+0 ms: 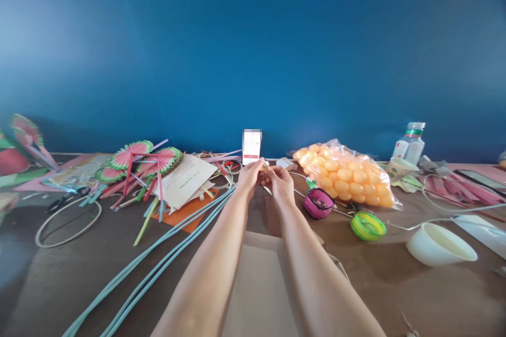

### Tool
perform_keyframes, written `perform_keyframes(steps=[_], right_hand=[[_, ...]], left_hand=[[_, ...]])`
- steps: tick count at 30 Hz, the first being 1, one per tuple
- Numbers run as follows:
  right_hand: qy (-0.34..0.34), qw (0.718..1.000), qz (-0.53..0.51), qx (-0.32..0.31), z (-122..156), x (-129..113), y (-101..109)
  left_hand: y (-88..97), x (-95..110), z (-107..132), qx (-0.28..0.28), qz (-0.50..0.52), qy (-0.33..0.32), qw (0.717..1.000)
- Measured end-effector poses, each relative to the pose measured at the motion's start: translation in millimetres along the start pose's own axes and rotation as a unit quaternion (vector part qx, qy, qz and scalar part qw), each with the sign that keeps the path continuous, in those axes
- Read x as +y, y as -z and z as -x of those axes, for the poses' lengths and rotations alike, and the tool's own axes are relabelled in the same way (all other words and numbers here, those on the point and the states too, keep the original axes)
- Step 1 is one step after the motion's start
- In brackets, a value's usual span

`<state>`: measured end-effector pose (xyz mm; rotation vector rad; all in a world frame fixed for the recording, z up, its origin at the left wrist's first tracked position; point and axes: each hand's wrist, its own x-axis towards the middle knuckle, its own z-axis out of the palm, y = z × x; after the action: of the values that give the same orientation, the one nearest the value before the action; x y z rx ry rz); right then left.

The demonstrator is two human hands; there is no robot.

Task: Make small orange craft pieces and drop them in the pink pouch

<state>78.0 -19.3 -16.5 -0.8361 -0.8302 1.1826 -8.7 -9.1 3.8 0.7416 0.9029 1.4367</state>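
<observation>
My left hand (pixel 250 176) and my right hand (pixel 280 183) meet above the middle of the table, arms stretched forward. Their fingers are pinched close together on something small and pale, too tiny in the picture to name. Just behind the left fingers stands a phone (pixel 251 148) with a lit white screen, upright near the blue panel. Right of my right hand lies a small magenta pouch (pixel 318 204) with its top open and small bits inside. Under my forearms is a beige board or box surface (pixel 261 284).
Left lie pleated watermelon-pattern paper fans (pixel 132 155), papers (pixel 190 176) and pale-green tubing (pixel 158 268). To the right are a bag of orange balls (pixel 348 175), yellow-green rings (pixel 367 226), a white bowl (pixel 438 246) and a bottle (pixel 413 145). A blue panel (pixel 253 52) closes the back.
</observation>
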Motion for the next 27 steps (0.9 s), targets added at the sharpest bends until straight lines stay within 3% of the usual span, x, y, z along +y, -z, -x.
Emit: perform_keyframes(steps=[13, 27], right_hand=[[-0.036, 0.999, 0.022, 0.032, 2.6, -6.1, -0.3], [-0.032, 0.999, 0.036, 0.021, 0.8, -4.2, 3.1]], left_hand=[[-4.0, 3.9, 2.7, 0.029, 0.026, 0.033, 0.999], [-4.1, 0.4, 5.2, 0.003, -0.01, 0.026, 1.0]])
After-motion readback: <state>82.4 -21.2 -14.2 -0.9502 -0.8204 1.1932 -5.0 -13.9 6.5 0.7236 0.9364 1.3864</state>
